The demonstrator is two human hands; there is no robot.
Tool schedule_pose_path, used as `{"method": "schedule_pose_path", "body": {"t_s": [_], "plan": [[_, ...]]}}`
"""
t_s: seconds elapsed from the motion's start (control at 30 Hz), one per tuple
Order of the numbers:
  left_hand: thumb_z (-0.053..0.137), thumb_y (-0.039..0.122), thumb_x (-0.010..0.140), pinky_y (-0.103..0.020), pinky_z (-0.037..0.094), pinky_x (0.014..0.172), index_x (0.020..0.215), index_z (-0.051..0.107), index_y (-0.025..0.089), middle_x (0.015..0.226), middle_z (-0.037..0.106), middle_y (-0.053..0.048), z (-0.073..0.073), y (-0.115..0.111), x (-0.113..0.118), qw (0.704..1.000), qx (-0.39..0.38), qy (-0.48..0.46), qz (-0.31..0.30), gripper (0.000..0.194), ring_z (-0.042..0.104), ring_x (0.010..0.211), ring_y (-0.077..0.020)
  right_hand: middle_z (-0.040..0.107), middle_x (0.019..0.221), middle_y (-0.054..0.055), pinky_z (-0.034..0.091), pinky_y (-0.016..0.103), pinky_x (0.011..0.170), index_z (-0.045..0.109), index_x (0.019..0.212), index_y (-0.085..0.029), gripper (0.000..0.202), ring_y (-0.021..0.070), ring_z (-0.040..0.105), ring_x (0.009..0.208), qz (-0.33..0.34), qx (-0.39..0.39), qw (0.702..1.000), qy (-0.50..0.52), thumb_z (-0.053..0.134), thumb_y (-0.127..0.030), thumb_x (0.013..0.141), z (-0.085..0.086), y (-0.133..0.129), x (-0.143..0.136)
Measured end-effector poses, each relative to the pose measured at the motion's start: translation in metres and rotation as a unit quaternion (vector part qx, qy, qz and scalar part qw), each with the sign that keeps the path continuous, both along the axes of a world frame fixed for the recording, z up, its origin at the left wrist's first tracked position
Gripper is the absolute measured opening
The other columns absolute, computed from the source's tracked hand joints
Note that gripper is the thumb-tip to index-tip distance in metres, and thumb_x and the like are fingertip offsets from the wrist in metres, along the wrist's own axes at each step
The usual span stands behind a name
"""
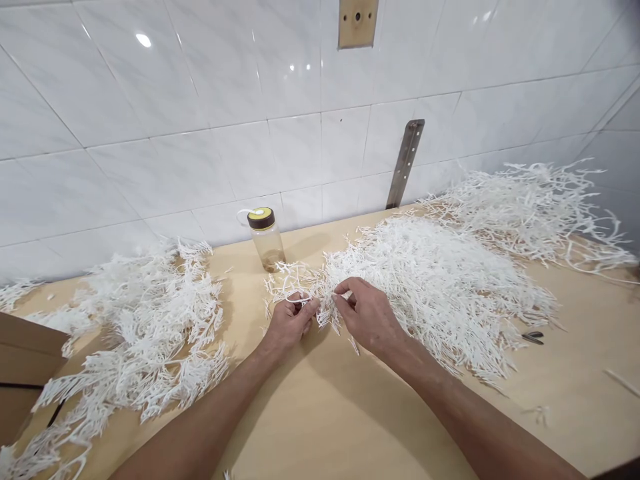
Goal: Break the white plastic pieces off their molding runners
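Two bare hands close together over the light wood tabletop [320,420], both at the near-left edge of the large central heap [425,280] of white branched plastic sprigs. Left hand [293,321]: thumb and fingers pinched closed on a white branched sprig [299,300], with a curved stem across the fingertips and branches spreading toward the right hand [367,317]. Right hand: palm down, thumb and index finger bent in toward each other, tips close together at the sprigs; can't tell if fully shut or holding a strand, too fine at this scale. Small loose cluster [287,273] of sprigs just beyond left hand, near the foot of the clear bottle [270,247]. Bottle upright, dark collar, yellow-green top, white loop, some brownish content low down. Second big heap [145,327] of sprigs on the left side, cardboard box [27,373] at its outer edge. Longer, looser white stems [540,207] piled back right, up against the central heap. Dark snips [533,338] lying flat to the right of the central heap, a few stray bits nearer. Perforated metal bracket [405,163] standing tilted at the marbled tile wall [300,153], behind the central heap. Brass-coloured wall plate [357,23] higher up.
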State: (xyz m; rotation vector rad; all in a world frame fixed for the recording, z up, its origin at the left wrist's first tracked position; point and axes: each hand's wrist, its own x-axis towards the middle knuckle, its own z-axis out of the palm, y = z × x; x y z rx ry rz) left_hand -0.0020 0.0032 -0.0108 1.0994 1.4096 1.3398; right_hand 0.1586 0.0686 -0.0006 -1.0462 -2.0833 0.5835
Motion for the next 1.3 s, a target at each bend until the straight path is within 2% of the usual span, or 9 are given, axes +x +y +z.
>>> {"method": "schedule_pose_path", "body": {"t_s": [0.13, 0.3, 0.4, 0.5, 0.6, 0.73, 0.87, 1.1, 1.3], "plan": [[0.067, 0.061, 0.077, -0.021, 0.020, 0.041, 0.064, 0.047, 0.018, 0.045, 0.037, 0.008, 0.001, 0.000, 0.001, 1.000, -0.003, 0.011, 0.004, 0.049, 0.030, 0.041, -0.0055, 0.068, 0.087, 0.002, 0.043, 0.027, 0.067, 0.064, 0.086, -0.020, 0.009, 0.0134, 0.058, 0.068, 0.085, -0.016, 0.996, 0.016, 0.055, -0.021, 0.088, -0.003, -0.007, -0.005], [0.067, 0.062, 0.076, -0.021, 0.021, 0.041, 0.065, 0.048, 0.018, 0.045, 0.035, 0.009, -0.002, 0.001, 0.001, 1.000, 0.002, 0.008, 0.010, 0.049, 0.029, 0.040, -0.0058, 0.067, 0.079, 0.000, 0.042, 0.026, 0.066, 0.064, 0.089, -0.019, 0.008, 0.0129, 0.056, 0.063, 0.097, -0.052, 0.994, 0.004, 0.056, -0.021, 0.089, -0.006, -0.010, -0.008], [0.067, 0.061, 0.076, -0.021, 0.021, 0.041, 0.061, 0.048, 0.018, 0.046, 0.037, 0.007, -0.001, 0.001, 0.002, 1.000, 0.001, 0.017, 0.014, 0.049, 0.031, 0.042, -0.0063, 0.067, 0.081, 0.001, 0.043, 0.027, 0.069, 0.063, 0.087, -0.019, 0.011, 0.0138, 0.058, 0.069, 0.106, -0.023, 0.994, 0.002, 0.053, -0.018, 0.091, -0.007, -0.011, -0.009], [0.069, 0.058, 0.075, -0.022, 0.022, 0.041, 0.055, 0.047, 0.018, 0.049, 0.040, 0.005, 0.001, 0.001, 0.002, 0.999, 0.004, 0.035, 0.040, 0.051, 0.034, 0.044, -0.0066, 0.067, 0.091, 0.005, 0.044, 0.028, 0.074, 0.063, 0.090, -0.018, 0.013, 0.0153, 0.060, 0.079, 0.093, 0.025, 0.995, -0.008, 0.051, -0.017, 0.094, -0.006, -0.012, -0.009], [0.070, 0.057, 0.075, -0.022, 0.019, 0.040, 0.056, 0.047, 0.018, 0.046, 0.038, 0.006, 0.002, 0.001, 0.002, 0.999, -0.011, 0.020, 0.035, 0.049, 0.031, 0.041, -0.0061, 0.066, 0.094, 0.007, 0.045, 0.028, 0.076, 0.064, 0.094, -0.016, 0.015, 0.0163, 0.062, 0.085, 0.084, 0.036, 0.995, -0.031, 0.049, -0.016, 0.095, -0.005, -0.015, -0.011], [0.069, 0.057, 0.076, -0.021, 0.016, 0.039, 0.062, 0.049, 0.018, 0.045, 0.038, 0.007, 0.003, 0.000, 0.001, 1.000, -0.027, -0.004, 0.015, 0.046, 0.026, 0.040, -0.0051, 0.066, 0.092, 0.006, 0.044, 0.027, 0.076, 0.064, 0.094, -0.016, 0.015, 0.0155, 0.061, 0.083, 0.083, 0.029, 0.995, -0.038, 0.049, -0.015, 0.095, -0.005, -0.016, -0.013], [0.068, 0.058, 0.077, -0.020, 0.019, 0.039, 0.065, 0.048, 0.018, 0.045, 0.038, 0.008, 0.000, 0.001, 0.001, 0.999, -0.023, -0.002, 0.022, 0.046, 0.027, 0.040, -0.0056, 0.064, 0.087, 0.005, 0.043, 0.026, 0.073, 0.061, 0.086, -0.017, 0.013, 0.0148, 0.060, 0.079, 0.069, 0.026, 0.997, -0.024, 0.051, -0.015, 0.094, -0.005, -0.017, -0.015], [0.064, 0.056, 0.080, -0.023, 0.029, 0.047, 0.068, 0.051, 0.019, 0.054, 0.043, 0.006, -0.011, 0.004, 0.001, 0.994, 0.031, 0.089, 0.050, 0.041, 0.035, 0.048, -0.0090, 0.065, 0.085, 0.005, 0.036, 0.028, 0.066, 0.058, 0.085, -0.017, 0.016, 0.0156, 0.057, 0.073, 0.043, 0.012, 0.992, -0.114, 0.046, -0.018, 0.096, -0.010, -0.018, -0.018], [0.058, 0.043, 0.086, -0.024, 0.034, 0.054, 0.067, 0.046, 0.021, 0.057, 0.044, 0.005, -0.005, -0.004, 0.007, 0.975, 0.104, 0.185, 0.073, 0.032, 0.038, 0.053, -0.0110, 0.062, 0.077, 0.003, 0.031, 0.026, 0.059, 0.053, 0.083, -0.018, 0.012, 0.0134, 0.051, 0.063, 0.009, -0.049, 0.992, -0.119, 0.048, -0.020, 0.094, -0.006, -0.025, -0.024]]}}
